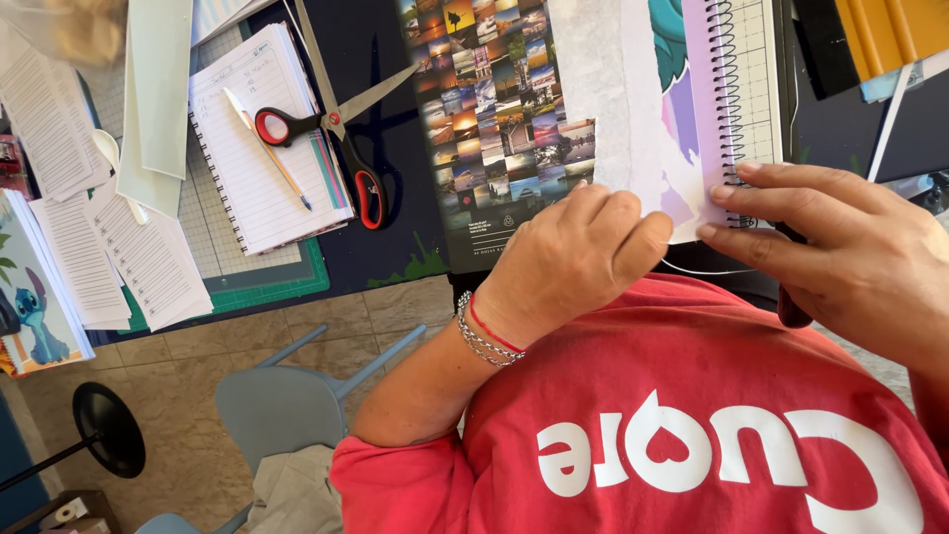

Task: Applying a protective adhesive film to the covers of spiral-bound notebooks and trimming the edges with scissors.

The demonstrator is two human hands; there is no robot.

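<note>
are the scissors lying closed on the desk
No, the red-handled scissors lie with their blades spread open, across the lined notebook and dark mat.

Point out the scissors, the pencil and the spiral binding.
scissors (341, 127): head view, on the blades near the pivot.
pencil (272, 156): head view, mid-shaft, on the lined notebook.
spiral binding (730, 89): head view, on the black wire coils.

scissors (336, 138) – red-black handles | notebook (262, 138) – white, ruled | cutting mat (247, 282) – green, gridded | sheet (499, 109) – sunset-photo mosaic
</note>
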